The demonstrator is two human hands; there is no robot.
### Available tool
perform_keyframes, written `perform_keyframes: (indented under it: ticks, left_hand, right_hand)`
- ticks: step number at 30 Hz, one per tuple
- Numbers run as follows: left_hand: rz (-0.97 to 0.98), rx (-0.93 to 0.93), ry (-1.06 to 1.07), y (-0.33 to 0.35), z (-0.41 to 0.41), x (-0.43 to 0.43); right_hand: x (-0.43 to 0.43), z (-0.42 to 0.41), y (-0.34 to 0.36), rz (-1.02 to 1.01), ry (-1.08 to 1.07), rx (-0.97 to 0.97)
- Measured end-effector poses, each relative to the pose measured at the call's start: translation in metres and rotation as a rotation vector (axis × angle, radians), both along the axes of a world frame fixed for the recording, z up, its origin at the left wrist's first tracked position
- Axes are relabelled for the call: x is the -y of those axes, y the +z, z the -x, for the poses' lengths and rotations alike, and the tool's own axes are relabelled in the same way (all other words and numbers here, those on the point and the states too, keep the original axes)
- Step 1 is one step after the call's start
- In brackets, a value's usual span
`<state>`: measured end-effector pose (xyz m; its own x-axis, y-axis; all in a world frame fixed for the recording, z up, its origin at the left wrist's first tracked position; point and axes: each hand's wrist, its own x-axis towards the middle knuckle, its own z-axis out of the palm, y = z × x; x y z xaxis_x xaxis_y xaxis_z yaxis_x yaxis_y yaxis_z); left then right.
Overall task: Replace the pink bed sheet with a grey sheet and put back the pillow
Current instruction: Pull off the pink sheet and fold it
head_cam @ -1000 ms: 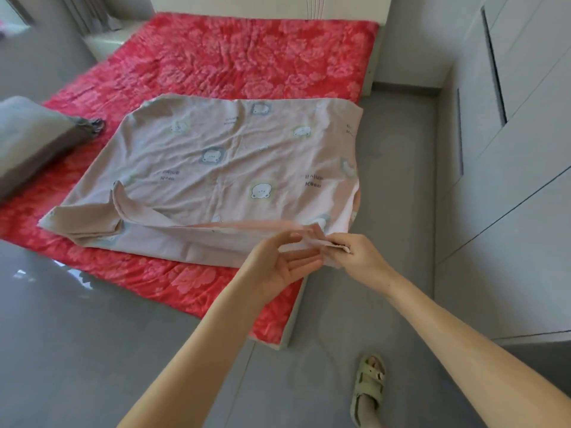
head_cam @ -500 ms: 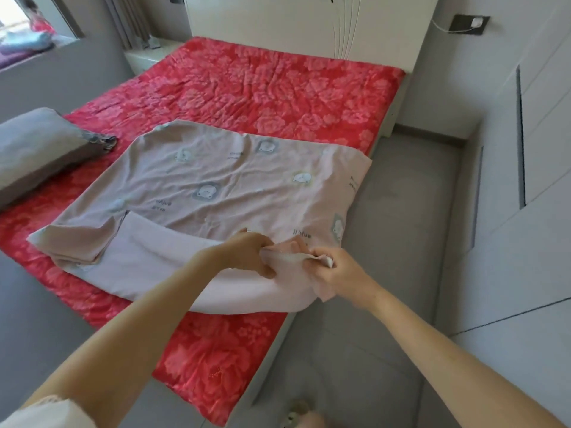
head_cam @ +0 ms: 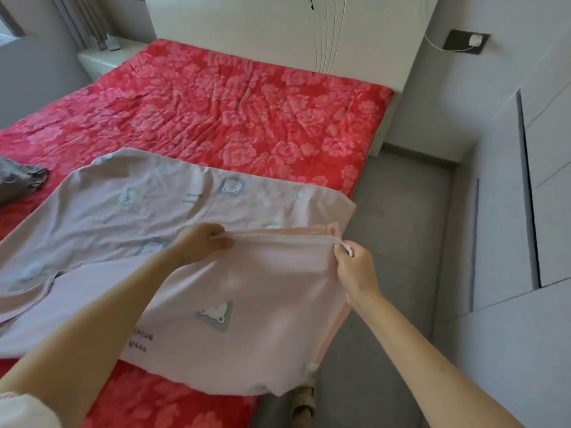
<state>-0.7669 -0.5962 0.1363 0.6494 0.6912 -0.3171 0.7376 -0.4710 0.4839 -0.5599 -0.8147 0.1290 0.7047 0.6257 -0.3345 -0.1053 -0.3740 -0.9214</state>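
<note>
The sheet [head_cam: 247, 304], pale pink with small bear prints, lies folded across the near half of the bed, and its near right part is lifted off the bed. We see the left hand [head_cam: 200, 242] gripping the raised edge, fingers curled over the fold. The right hand [head_cam: 355, 267] pinches the same edge at its right corner between thumb and fingers. The edge runs taut between the two hands, and the cloth below it hangs toward us, draping over the bed's near side and partly over the floor [head_cam: 401, 211]. The rest of the sheet lies flat and wrinkled to the left, reaching the picture's left border.

Under the sheet we find a red cover [head_cam: 247, 112] with a rose pattern, spread over the whole bed up to the white headboard [head_cam: 278, 26]. At the far left edge a bit of grey cloth [head_cam: 18, 180] rests on the red cover, just beside the sheet; we cannot tell whether it is the grey sheet or the pillow.

A white nightstand [head_cam: 105, 57] stands left of the headboard. On the wall to the right is a dark socket [head_cam: 469, 41] with a white plug and cord. Grey cabinets [head_cam: 509, 211] line the right side, and a sandal [head_cam: 304, 403] shows on the floor below the hanging cloth
</note>
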Motion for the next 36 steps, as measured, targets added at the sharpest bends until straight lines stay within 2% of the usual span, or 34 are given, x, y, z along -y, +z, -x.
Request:
perform_keyframes:
  ticks: [3, 7, 11, 15, 20, 24, 27, 31, 33, 36]
  left_hand:
    - [-0.023, 0.157, -0.005, 0.006, -0.072, -0.047]
    - [-0.062, 0.187, -0.151, 0.011, -0.171, -0.086]
    - [-0.073, 0.113, -0.139, -0.027, -0.255, -0.121]
    - [-0.029, 0.033, -0.124, -0.094, -0.301, -0.149]
    - [0.019, -0.054, 0.044, -0.164, -0.322, -0.171]
    - [-0.074, -0.153, 0.021, -0.223, -0.345, -0.184]
    - [-0.121, -0.326, -0.002, -0.264, -0.348, -0.191]
    - [-0.099, -0.553, -0.023, -0.295, -0.325, -0.194]
    - [-0.048, -0.546, 0.051, -0.299, -0.305, -0.194]
    - [0.087, -0.437, 0.239, -0.292, -0.265, -0.199]
  right_hand:
    - [-0.031, -0.053, -0.009, 0.048, -0.086, 0.031]
    - [-0.062, -0.124, -0.017, 0.062, -0.208, 0.071]
    - [-0.101, -0.199, -0.045, 0.099, -0.304, 0.065]
    - [-0.138, -0.253, -0.101, 0.153, -0.288, -0.079]
    - [-0.168, -0.295, -0.163, 0.243, -0.188, -0.303]
    - [-0.187, -0.326, -0.211, 0.307, -0.114, -0.427]
    - [-0.197, -0.338, -0.249, 0.328, -0.041, -0.500]
    - [-0.203, -0.345, -0.282, 0.345, -0.032, -0.491]
    - [-0.203, -0.351, -0.295, 0.329, -0.090, -0.485]
    - [-0.199, -0.355, -0.311, 0.338, -0.143, -0.489]
